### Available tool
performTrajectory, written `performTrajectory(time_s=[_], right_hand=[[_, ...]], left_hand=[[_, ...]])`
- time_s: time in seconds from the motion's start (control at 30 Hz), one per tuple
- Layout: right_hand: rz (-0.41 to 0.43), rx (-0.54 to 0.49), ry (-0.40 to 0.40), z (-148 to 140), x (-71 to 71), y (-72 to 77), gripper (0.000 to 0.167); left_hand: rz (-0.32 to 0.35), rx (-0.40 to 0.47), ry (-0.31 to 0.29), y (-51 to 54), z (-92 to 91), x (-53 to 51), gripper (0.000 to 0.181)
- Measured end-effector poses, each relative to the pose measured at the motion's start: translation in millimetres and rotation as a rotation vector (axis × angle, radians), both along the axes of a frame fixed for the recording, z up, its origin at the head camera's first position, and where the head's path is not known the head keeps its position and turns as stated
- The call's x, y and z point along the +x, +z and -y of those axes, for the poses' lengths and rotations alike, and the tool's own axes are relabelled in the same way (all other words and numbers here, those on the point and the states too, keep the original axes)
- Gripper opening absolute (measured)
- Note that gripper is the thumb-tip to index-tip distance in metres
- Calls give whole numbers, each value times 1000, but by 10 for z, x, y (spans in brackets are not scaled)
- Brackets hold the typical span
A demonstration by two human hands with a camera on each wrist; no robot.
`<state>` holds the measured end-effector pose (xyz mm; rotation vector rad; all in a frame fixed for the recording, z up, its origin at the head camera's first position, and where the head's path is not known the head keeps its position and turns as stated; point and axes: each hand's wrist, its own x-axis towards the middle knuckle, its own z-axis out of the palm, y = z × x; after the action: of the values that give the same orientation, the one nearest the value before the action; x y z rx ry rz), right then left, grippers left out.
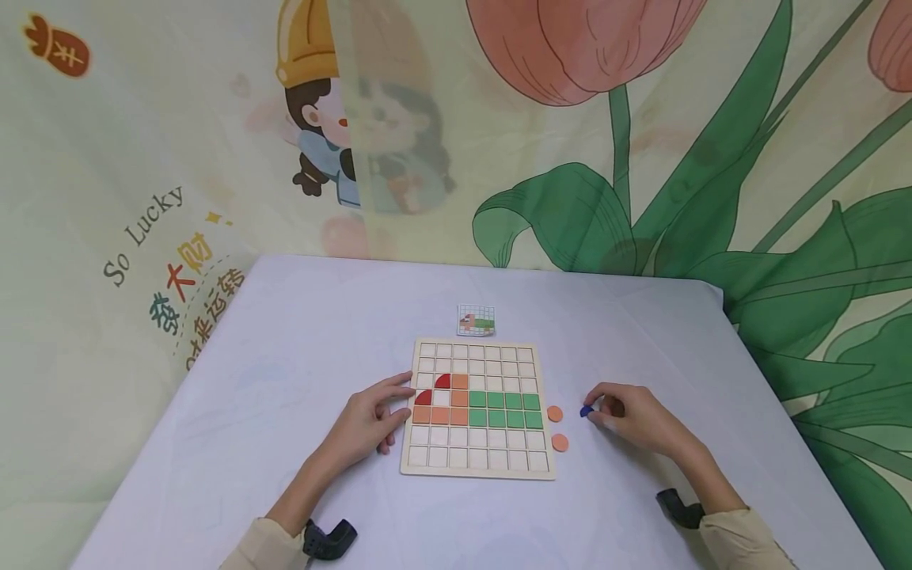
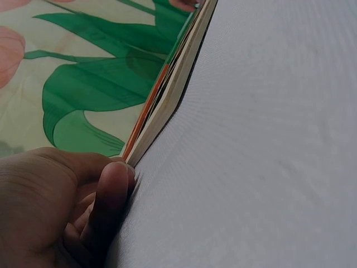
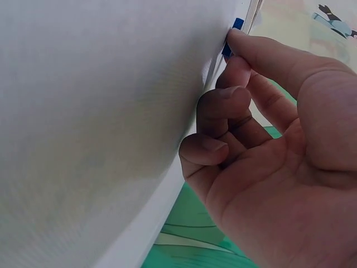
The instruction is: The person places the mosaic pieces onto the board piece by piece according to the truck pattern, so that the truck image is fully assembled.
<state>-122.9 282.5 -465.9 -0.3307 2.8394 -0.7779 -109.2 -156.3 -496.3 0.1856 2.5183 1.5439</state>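
Observation:
A pale wooden grid board (image 1: 477, 475) lies mid-table, partly filled with green squares (image 1: 505, 400), orange squares (image 1: 440, 415) and two dark red quarter-round pieces (image 1: 443, 382). At its left edge, my left hand (image 1: 362, 421) rests with thumb and fingertips touching the rim; the left wrist view shows the thumb (image 2: 114, 184) against the board's side. To the right of the board, my right hand (image 1: 636, 413) pinches a small dark blue piece (image 1: 586, 411) between thumb and index finger, low over the tablecloth. The fingertips partly cover this blue piece (image 3: 238, 23), so its full outline is hidden.
Two orange round pieces (image 1: 555, 413) lie between the board's right edge and my right hand. A small printed card (image 1: 466, 311) with a coloured grid picture sits behind the board. White cloth (image 1: 321, 317) covers the table, and a patterned curtain (image 1: 413, 229) hangs behind it.

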Motion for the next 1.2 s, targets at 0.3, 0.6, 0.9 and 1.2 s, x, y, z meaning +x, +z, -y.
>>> performTrajectory(time_s=[0.3, 0.6, 0.9, 1.2], right_hand=[[-2, 4, 2, 21, -6, -20, 15], [-18, 18, 5, 30, -13, -33, 14], [-27, 17, 11, 62, -24, 2, 14], [-26, 4, 29, 175, -36, 75, 12]], left_hand=[[-3, 3, -2, -15, 3, -5, 41], [-3, 8, -4, -21, 6, -8, 41], [-11, 1, -11, -11, 3, -9, 41], [-8, -1, 0, -26, -3, -11, 41]])
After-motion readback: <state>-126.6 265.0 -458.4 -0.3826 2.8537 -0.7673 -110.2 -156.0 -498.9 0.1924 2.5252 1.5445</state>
